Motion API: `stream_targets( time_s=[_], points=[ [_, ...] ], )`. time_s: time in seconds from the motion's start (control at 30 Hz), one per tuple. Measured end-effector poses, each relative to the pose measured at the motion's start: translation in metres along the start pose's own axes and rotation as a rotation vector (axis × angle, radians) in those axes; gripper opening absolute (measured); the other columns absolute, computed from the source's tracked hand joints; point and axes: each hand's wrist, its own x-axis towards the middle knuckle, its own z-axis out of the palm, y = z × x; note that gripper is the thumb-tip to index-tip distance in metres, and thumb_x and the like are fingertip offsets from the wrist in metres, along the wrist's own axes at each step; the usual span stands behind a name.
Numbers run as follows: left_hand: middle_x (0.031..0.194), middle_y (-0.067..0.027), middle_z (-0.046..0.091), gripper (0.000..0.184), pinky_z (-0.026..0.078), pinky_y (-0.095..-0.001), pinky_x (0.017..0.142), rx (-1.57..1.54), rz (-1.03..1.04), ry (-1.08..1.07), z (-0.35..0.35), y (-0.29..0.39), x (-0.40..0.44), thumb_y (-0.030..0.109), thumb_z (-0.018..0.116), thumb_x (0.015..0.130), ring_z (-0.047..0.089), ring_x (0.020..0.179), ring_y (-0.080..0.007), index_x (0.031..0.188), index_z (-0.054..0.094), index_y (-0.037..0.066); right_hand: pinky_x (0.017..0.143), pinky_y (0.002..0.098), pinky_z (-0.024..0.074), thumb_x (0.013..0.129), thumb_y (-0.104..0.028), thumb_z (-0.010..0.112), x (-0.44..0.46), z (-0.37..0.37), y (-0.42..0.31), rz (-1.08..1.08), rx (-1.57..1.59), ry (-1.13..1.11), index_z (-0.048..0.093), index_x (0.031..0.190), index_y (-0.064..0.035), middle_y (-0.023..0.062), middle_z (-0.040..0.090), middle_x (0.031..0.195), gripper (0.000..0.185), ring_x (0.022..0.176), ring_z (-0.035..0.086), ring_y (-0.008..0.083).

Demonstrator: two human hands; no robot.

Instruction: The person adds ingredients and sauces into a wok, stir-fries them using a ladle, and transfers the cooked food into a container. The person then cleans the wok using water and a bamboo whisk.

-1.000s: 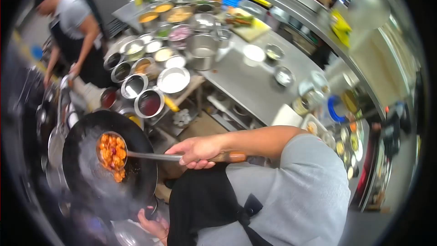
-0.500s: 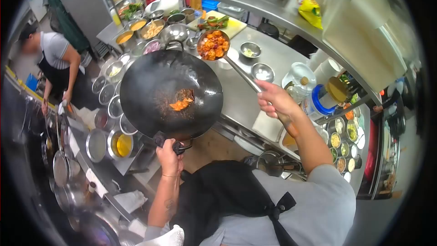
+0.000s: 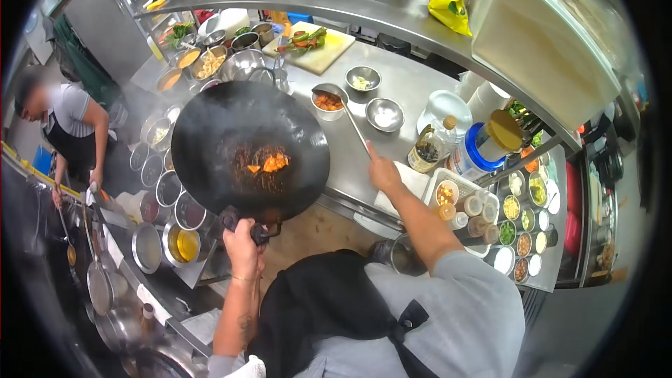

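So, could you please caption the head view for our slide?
Left hand holds a wok, right hand a ladle at a white container.

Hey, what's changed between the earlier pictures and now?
The ladle went from the wok to the white container, where orange-red food now shows. The wok, gripped by the left hand, moved toward the counter. Unchanged: the right hand holds the ladle, and some orange scraps remain in the wok.

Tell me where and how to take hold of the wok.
Grip the wok by its near handle, coming from the wearer's side, as the left hand does. The handle juts from the rim toward the wearer, apparently the safest hold, clear of the food in the bowl.
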Motion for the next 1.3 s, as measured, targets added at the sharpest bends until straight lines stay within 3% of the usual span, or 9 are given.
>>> stream_targets(
  time_s=[0.23, 0.33, 0.43, 0.53, 0.6, 0.67, 0.83, 1.03, 1.3],
  points=[
    [0.064, -0.0064, 0.059, 0.01, 0.033, -0.0289, 0.034, -0.025, 0.077, -0.009, 0.041, 0.018, 0.034, 0.009, 0.061, 0.09, 0.049, 0.04, -0.0149, 0.082, 0.057, 0.005, 0.085, 0.0563, 0.0554, 0.095, -0.006, 0.062, -0.019, -0.047, -0.009, -0.041, 0.132, 0.137, 0.028, 0.166, -0.0229, 0.0306, 0.071, 0.092, 0.081, 0.087, 0.069, 0.0513],
    [0.063, -0.0033, 0.056, 0.008, 0.033, -0.029, 0.033, -0.01, 0.06, -0.011, 0.051, 0.015, 0.051, 0.008, 0.061, 0.09, 0.048, 0.04, -0.0143, 0.084, 0.057, 0.005, 0.092, 0.0557, 0.0549, 0.095, -0.007, 0.062, -0.019, -0.037, 0.003, -0.023, 0.297, 0.098, 0.03, 0.166, -0.0263, 0.0316, 0.071, 0.112, 0.08, 0.1, 0.069, 0.05],
    [0.064, 0.0004, 0.054, 0.005, 0.03, -0.028, 0.034, -0.017, 0.14, -0.061, 0.066, 0.01, 0.076, 0.008, 0.061, 0.089, 0.046, 0.04, -0.0123, 0.086, 0.059, 0.007, 0.104, 0.048, 0.0522, 0.094, -0.007, 0.061, -0.023, -0.048, -0.008, -0.31, 0.429, 0.176, 0.031, 0.166, -0.0289, 0.0277, 0.058, 0.147, 0.08, 0.123, 0.064, 0.0474],
    [0.062, 0.0009, 0.052, 0.01, 0.028, -0.0282, 0.035, 0.072, 0.06, -0.039, 0.088, 0.026, 0.085, 0.008, 0.062, 0.089, 0.043, 0.04, -0.0109, 0.08, 0.057, 0.008, 0.105, 0.046, 0.0518, 0.094, -0.007, 0.061, -0.007, -0.068, -0.045, -0.25, 0.362, -0.006, 0.035, 0.165, -0.0293, 0.0233, 0.058, 0.15, 0.079, 0.126, 0.063, 0.0441],
    [0.062, 0.0006, 0.052, 0.012, 0.028, -0.0287, 0.035, 0.075, 0.059, -0.067, 0.098, 0.025, 0.103, 0.009, 0.063, 0.089, 0.042, 0.039, -0.0109, 0.079, 0.056, 0.008, 0.102, 0.0474, 0.0528, 0.094, -0.008, 0.062, 0.005, -0.074, -0.069, -0.158, 0.308, -0.097, 0.035, 0.164, -0.0344, 0.0243, 0.063, 0.141, 0.08, 0.12, 0.065, 0.0443],
    [0.062, 0.0003, 0.052, 0.013, 0.027, -0.0291, 0.035, 0.08, 0.046, -0.094, 0.11, 0.03, 0.113, 0.01, 0.063, 0.088, 0.042, 0.039, -0.0109, 0.078, 0.056, 0.008, 0.092, 0.0513, 0.0546, 0.095, -0.009, 0.062, 0.003, -0.08, -0.085, -0.194, 0.169, -0.12, 0.034, 0.163, -0.0405, 0.0257, 0.072, 0.113, 0.08, 0.103, 0.068, 0.046],
    [0.06, -0.001, 0.051, 0.018, 0.028, -0.0316, 0.034, 0.115, 0.058, -0.139, 0.125, 0.05, 0.133, 0.015, 0.065, 0.087, 0.042, 0.038, -0.0129, 0.073, 0.056, 0.007, 0.091, 0.0492, 0.0569, 0.091, -0.007, 0.065, -0.026, -0.075, 0.001, -0.421, -0.003, 0.14, 0.038, 0.16, -0.0473, 0.0225, 0.073, 0.112, 0.084, 0.101, 0.071, 0.0416],
    [0.056, -0.0001, 0.049, 0.023, 0.028, -0.0325, 0.034, 0.151, 0.119, -0.105, 0.126, 0.045, 0.136, 0.015, 0.066, 0.086, 0.042, 0.036, -0.0132, 0.067, 0.054, 0.008, 0.089, 0.0494, 0.057, 0.089, -0.006, 0.07, 0.007, -0.168, -0.031, -0.199, -0.174, -0.009, 0.046, 0.156, -0.0462, 0.0204, 0.074, 0.104, 0.082, 0.099, 0.072, 0.0401],
    [0.059, -0.0006, 0.047, 0.019, 0.027, -0.0316, 0.035, 0.086, 0.145, -0.077, 0.157, 0.061, 0.133, 0.016, 0.066, 0.086, 0.038, 0.036, -0.0141, 0.073, 0.056, 0.006, 0.088, 0.052, 0.0568, 0.09, -0.009, 0.068, 0.011, -0.109, -0.027, -0.162, -0.016, 0.015, 0.043, 0.157, -0.0463, 0.0255, 0.072, 0.11, 0.082, 0.098, 0.071, 0.0434]
  ],
)
